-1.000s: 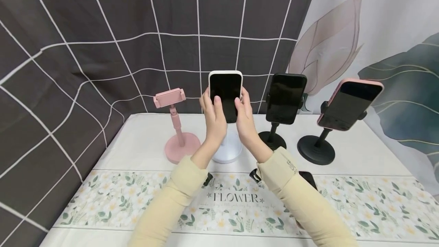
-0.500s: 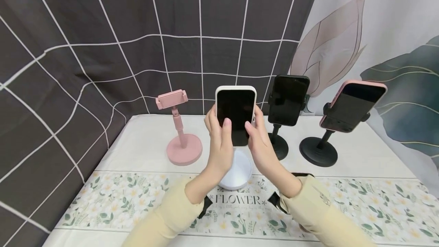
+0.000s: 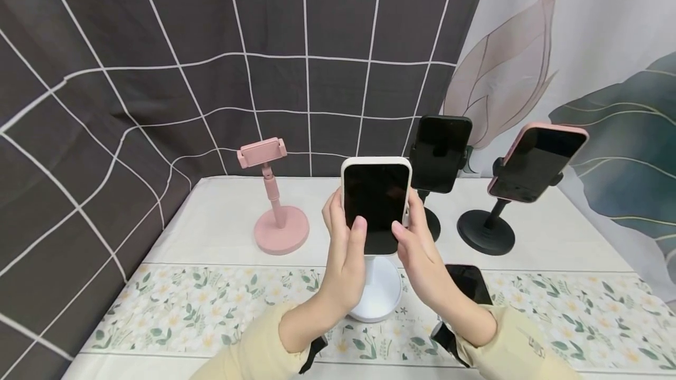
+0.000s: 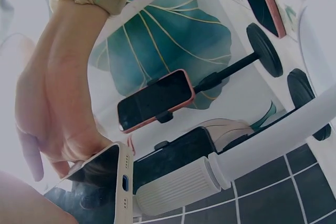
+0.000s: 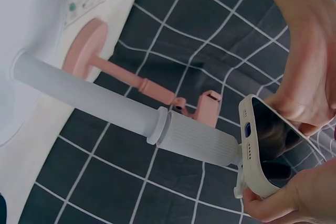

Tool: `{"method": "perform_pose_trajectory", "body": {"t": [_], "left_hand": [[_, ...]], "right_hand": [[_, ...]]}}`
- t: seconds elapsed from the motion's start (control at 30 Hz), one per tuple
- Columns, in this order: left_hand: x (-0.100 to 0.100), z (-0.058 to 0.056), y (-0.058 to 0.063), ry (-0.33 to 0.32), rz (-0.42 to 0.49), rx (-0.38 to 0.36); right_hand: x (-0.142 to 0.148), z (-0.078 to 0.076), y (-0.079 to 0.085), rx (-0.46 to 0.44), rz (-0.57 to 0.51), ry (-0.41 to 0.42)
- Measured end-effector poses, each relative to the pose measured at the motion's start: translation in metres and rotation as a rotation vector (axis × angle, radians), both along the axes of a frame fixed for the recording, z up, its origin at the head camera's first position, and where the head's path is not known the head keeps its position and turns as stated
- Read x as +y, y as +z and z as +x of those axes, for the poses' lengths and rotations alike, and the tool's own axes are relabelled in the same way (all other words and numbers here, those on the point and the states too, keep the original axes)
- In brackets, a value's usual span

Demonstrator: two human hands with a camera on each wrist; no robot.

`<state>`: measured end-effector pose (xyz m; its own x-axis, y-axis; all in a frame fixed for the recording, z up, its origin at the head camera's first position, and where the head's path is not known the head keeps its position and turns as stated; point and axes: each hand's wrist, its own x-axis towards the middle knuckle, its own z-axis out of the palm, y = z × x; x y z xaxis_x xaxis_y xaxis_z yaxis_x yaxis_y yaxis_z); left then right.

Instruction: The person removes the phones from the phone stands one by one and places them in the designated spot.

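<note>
A white-framed smartphone (image 3: 376, 207) with a dark screen sits on top of a white phone stand; the stand's round base (image 3: 377, 298) shows below it, between the wrists. My left hand (image 3: 345, 268) grips the phone's left edge, thumb over the screen and fingers behind. On the opposite edge my right hand (image 3: 422, 260) holds it the same way. In the right wrist view, the stand's ribbed white pole (image 5: 197, 139) runs up to the back of the phone (image 5: 278, 145), whose charging port faces the camera. The clamp behind the phone is mostly hidden.
A pink phone stand (image 3: 280, 227) with no phone stands at left. Behind my right hand, a black stand bears a black phone (image 3: 440, 153); further right, another black stand (image 3: 486, 231) carries a pink-edged phone (image 3: 537, 163). One more phone (image 3: 469, 284) lies by my right forearm.
Both hands have drawn the white phone and its stand toward me and slightly right. The base has come from the back of the table onto the floral strip. The other stands stay put.
</note>
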<state>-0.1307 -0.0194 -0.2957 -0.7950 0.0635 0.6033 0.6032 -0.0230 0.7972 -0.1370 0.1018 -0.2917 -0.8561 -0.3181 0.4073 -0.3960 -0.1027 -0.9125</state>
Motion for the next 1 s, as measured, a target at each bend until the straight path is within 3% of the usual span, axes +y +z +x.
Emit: {"method": "perform_pose_trajectory", "body": {"t": [0.27,0.4,0.67,0.87,0.93,1.0], "left_hand": [[0.002,-0.007,-0.014,-0.023,-0.039,0.048],[-0.002,-0.014,-0.017,-0.012,-0.045,0.034],[-0.016,-0.029,-0.024,0.088,-0.065,0.077],[-0.026,-0.038,-0.029,0.051,-0.095,0.046],[-0.027,-0.04,-0.029,0.034,-0.081,0.027],[-0.027,-0.039,-0.029,0.029,-0.055,0.021]], "right_hand": [[0.005,-0.004,-0.013,0.175,0.09,-0.076],[0.006,-0.009,-0.016,0.199,0.142,-0.098],[0.007,-0.014,-0.021,0.26,0.136,-0.149],[0.006,-0.018,-0.021,0.298,0.171,-0.208],[0.003,-0.02,-0.018,0.371,0.185,-0.279],[0.0,-0.022,-0.013,0.518,0.209,-0.384]]}}
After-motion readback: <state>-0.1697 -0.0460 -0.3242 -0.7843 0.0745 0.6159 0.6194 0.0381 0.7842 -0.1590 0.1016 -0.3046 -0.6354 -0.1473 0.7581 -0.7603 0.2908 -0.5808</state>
